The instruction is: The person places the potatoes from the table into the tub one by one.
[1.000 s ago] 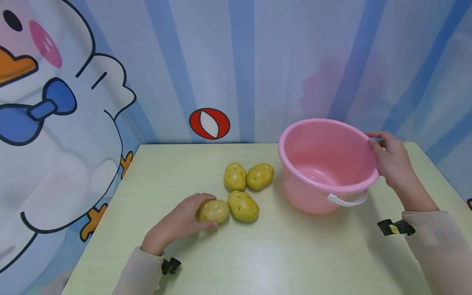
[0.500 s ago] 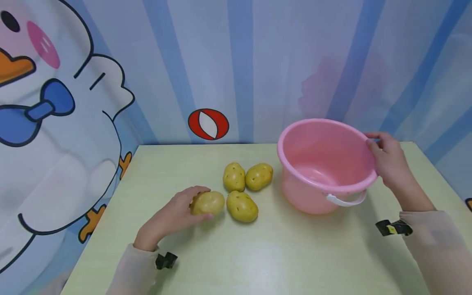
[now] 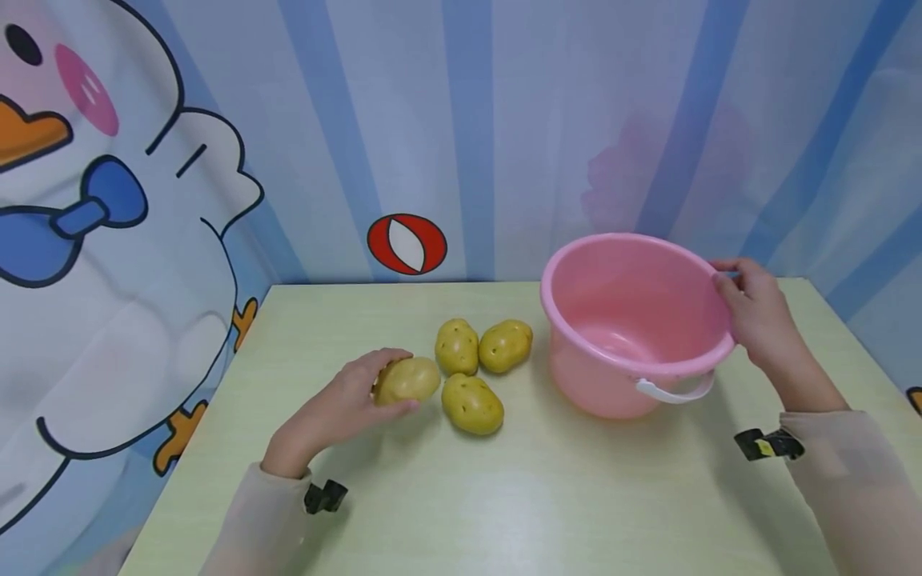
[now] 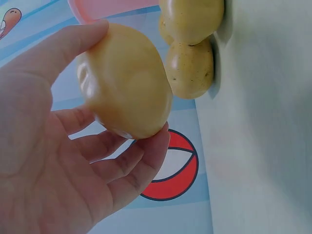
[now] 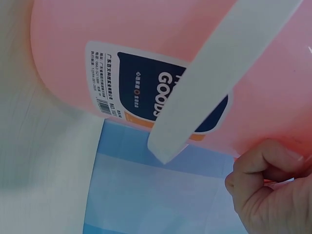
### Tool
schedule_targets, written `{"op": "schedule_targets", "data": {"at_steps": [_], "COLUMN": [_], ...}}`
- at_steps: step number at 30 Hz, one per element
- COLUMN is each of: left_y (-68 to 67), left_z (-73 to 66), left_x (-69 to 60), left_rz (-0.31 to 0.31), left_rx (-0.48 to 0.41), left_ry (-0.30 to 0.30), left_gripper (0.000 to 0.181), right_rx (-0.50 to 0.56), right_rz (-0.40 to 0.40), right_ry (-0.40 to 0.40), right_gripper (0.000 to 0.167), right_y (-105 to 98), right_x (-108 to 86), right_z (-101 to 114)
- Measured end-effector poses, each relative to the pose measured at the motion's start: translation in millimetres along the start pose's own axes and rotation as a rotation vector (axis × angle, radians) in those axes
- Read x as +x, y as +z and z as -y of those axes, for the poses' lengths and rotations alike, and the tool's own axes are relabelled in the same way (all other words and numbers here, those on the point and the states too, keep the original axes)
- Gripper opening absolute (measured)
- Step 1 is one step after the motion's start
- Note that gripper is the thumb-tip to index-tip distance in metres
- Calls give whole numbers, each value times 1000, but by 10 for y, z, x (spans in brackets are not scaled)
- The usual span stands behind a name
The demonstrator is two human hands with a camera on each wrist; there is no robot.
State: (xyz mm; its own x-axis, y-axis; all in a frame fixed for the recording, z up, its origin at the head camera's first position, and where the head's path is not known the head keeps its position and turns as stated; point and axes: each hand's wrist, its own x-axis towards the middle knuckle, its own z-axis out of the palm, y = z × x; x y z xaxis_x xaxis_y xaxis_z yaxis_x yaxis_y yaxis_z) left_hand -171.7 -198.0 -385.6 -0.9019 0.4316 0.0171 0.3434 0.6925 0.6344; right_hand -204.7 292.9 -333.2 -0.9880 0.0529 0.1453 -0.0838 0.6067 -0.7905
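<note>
My left hand (image 3: 350,406) holds a pale yellow potato (image 3: 407,382) between thumb and fingers, raised a little off the table. In the left wrist view the same potato (image 4: 129,80) is gripped at its sides. Just right of it lies another potato (image 3: 472,405), with two more, a left one (image 3: 457,347) and a right one (image 3: 506,346), touching behind. My right hand (image 3: 765,312) grips the right rim of a pink bucket (image 3: 627,392). Nothing lies inside the bucket. Its white handle (image 3: 673,393) hangs down in front; a label (image 5: 146,90) shows in the right wrist view.
The pale wooden table (image 3: 547,512) runs back to a blue striped backdrop (image 3: 533,144). A cartoon duck (image 3: 144,320) is printed on the cloth at left, and a red and white ball (image 3: 406,244) beyond the table's back edge.
My left hand has drawn the potato slightly left, away from the front potato, and lifted it off the table. The right hand and bucket stay nearly still.
</note>
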Motion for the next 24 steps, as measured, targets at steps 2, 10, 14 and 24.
{"op": "schedule_targets", "data": {"at_steps": [2, 10, 14, 24], "left_y": [-26, -91, -85, -92], "left_z": [-24, -100, -129, -263], "left_x": [12, 68, 111, 230], "left_rz": [-3, -14, -21, -20], "left_rx": [-2, -11, 9, 14], "left_ry": [7, 25, 35, 62], "left_gripper": [72, 71, 71, 71], "right_rx": [-7, -16, -22, -35], "right_rz": [2, 8, 9, 14], "right_ry": [-3, 1, -8, -17], "right_gripper": [52, 53, 53, 52], "right_y": [-1, 2, -5, -9], "right_x": [-2, 9, 18, 15], "right_z": [0, 1, 7, 6]}}
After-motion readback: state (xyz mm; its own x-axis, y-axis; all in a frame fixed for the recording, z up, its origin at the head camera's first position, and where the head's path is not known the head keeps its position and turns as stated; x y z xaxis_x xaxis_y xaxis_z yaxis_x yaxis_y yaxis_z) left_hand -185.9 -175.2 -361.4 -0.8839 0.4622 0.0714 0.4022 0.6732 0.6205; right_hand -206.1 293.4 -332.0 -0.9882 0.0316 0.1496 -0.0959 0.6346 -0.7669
